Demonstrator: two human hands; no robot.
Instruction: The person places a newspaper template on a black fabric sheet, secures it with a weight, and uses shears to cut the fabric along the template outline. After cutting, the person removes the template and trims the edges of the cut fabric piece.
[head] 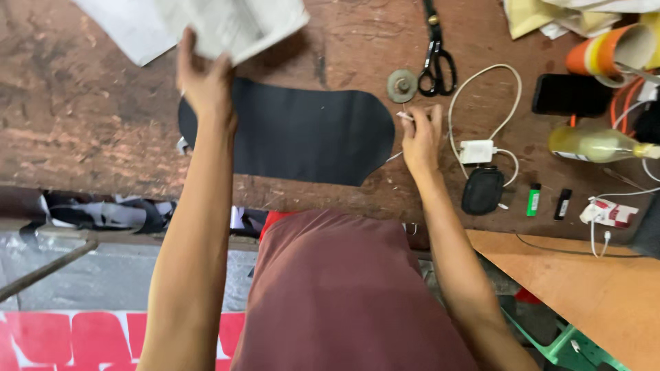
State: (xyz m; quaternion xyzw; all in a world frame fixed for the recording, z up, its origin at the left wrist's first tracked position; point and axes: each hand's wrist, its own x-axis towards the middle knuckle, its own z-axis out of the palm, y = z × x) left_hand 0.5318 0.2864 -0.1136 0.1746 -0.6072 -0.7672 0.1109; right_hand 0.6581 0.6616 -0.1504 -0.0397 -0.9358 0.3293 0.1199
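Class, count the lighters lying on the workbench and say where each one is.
2. A green lighter lies right of the black pouch; a black lighter lies just right of the green one. Others may be hidden under the clutter.

Black cut sheet point(302, 130), white paper point(234, 24), green lighter point(533, 199).

Soft, even daylight falls on the table point(82, 124), with only faint shadows beneath the raised papers point(206, 24). Those papers blur with motion; a plastic bottle point(598, 144) shows mild glare.
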